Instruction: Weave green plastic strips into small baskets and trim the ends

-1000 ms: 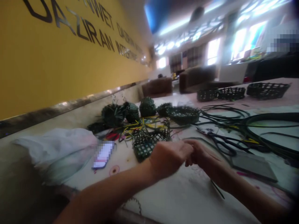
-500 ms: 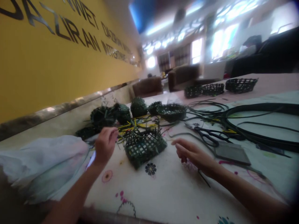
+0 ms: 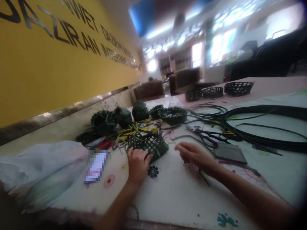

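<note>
My left hand (image 3: 137,164) rests on the near edge of a small dark green woven basket (image 3: 150,144) on the flowered tablecloth (image 3: 177,191), its fingers curled over the rim. My right hand (image 3: 193,154) lies to the right of the basket, apart from it, with the fingers stretched out low over the cloth and nothing in them. Loose yellow and green strips (image 3: 136,129) lie tangled just behind the basket.
Black scissors (image 3: 211,138) and a grey flat block (image 3: 230,153) lie right of my right hand. Coiled dark strips (image 3: 263,127) fill the right side. Several green woven baskets (image 3: 172,115) stand behind. A phone (image 3: 96,166) and a white bag (image 3: 40,169) lie left; a yellow wall runs alongside.
My hands, joined a second ago, parted. The left hand reached up left toward the strips, then came down onto the basket's near edge. The right hand stayed beside the basket.
</note>
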Demonstrator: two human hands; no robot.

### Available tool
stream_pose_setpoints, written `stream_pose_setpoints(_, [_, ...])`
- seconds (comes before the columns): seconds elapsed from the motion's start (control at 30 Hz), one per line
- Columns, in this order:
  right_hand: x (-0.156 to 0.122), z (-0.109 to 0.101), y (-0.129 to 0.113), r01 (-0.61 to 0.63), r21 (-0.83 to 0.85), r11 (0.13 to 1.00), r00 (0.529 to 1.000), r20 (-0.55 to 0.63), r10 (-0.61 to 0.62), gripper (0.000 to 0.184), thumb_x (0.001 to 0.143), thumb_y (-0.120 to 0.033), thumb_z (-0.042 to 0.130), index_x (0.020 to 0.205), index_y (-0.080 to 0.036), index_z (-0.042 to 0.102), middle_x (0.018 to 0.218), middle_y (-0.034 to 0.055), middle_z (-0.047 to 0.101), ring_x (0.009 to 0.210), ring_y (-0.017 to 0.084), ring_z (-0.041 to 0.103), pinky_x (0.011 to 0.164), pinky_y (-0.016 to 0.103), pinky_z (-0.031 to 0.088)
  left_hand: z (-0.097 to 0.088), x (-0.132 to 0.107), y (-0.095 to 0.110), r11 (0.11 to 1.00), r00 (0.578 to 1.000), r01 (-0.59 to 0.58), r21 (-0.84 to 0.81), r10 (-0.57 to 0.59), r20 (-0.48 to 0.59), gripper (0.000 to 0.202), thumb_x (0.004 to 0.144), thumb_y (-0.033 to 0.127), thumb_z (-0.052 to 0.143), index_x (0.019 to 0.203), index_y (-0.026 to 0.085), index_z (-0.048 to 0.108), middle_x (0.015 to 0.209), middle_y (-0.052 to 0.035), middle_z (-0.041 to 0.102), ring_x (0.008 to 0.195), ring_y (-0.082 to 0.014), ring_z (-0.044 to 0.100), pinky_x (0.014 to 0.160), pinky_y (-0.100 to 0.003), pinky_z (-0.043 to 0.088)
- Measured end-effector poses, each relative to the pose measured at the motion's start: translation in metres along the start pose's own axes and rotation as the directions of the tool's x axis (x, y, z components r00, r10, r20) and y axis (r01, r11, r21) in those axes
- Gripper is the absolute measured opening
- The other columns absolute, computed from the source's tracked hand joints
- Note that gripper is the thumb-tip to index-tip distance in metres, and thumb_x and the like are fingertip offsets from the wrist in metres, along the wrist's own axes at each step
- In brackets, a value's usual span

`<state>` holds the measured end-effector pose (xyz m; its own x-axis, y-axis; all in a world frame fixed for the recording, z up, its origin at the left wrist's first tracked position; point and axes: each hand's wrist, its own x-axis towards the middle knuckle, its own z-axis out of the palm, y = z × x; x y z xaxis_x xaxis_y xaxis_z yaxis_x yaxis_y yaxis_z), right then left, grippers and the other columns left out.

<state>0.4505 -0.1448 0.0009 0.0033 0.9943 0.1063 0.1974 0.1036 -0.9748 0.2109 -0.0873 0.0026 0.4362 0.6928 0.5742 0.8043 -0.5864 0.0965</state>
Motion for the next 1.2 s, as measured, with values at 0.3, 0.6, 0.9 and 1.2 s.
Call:
stream_pose_setpoints(0.3, [0.011,-0.009,0.016,0.094,-0.176,0.98,0.99,-0.089,-0.111,0.032,0.085,-0.044,0.053,0.099,-0.017,0.062,0.061,-0.0024,0.051,0.055,0.014,0.05,0.051,0.026,0.041,-0.008,0.0,-0.039,0.98,0.981,-0.1,-0.172,0.067,-0.184,0.03,0.092,0.028,0.056,0.064,0.019,0.051,0.07,0.0013,0.059,0.077,-0.0179,0.056,0.106,-0.048,0.025])
stream_pose_setpoints(0.6, [0.006,-0.007,0.009,0.481,-0.307,0.821,0.808,-0.208,-0.551,0.065,0.08,-0.043,0.073,0.138,-0.029,0.049,0.134,0.0102,0.048,0.118,0.026,0.051,0.101,0.043,0.045,-0.042,0.019,-0.029,0.897,0.959,-0.283,-0.338,0.263,-0.106,0.031,0.093,0.03,0.054,0.063,0.02,0.05,0.068,0.0005,0.057,0.074,-0.0176,0.052,0.096,-0.039,0.036])
stream_pose_setpoints(0.9, [-0.004,-0.008,-0.01,0.564,-0.279,0.777,0.708,-0.32,-0.629,0.013,0.089,-0.027,0.062,0.083,-0.023,0.072,0.119,0.0095,0.054,0.117,0.027,0.053,0.101,0.043,0.044,-0.024,0.041,-0.013,0.833,0.981,-0.179,-0.523,0.193,-0.028,0.023,0.089,0.036,0.058,0.074,0.02,0.066,0.086,-0.0068,0.068,0.091,-0.0227,0.06,0.092,-0.04,0.044])
stream_pose_setpoints(1.2, [-0.003,-0.008,-0.005,0.539,-0.368,0.757,0.712,-0.28,-0.644,0.013,0.089,-0.025,0.06,0.082,-0.021,0.071,0.12,0.0105,0.052,0.109,0.025,0.056,0.093,0.039,0.048,-0.038,0.023,0.014,0.739,0.912,0.006,-0.674,-0.281,-0.299,0.011,0.089,0.026,0.056,0.098,0.021,0.062,0.098,-0.0043,0.065,0.099,-0.0198,0.062,0.097,-0.036,0.045])
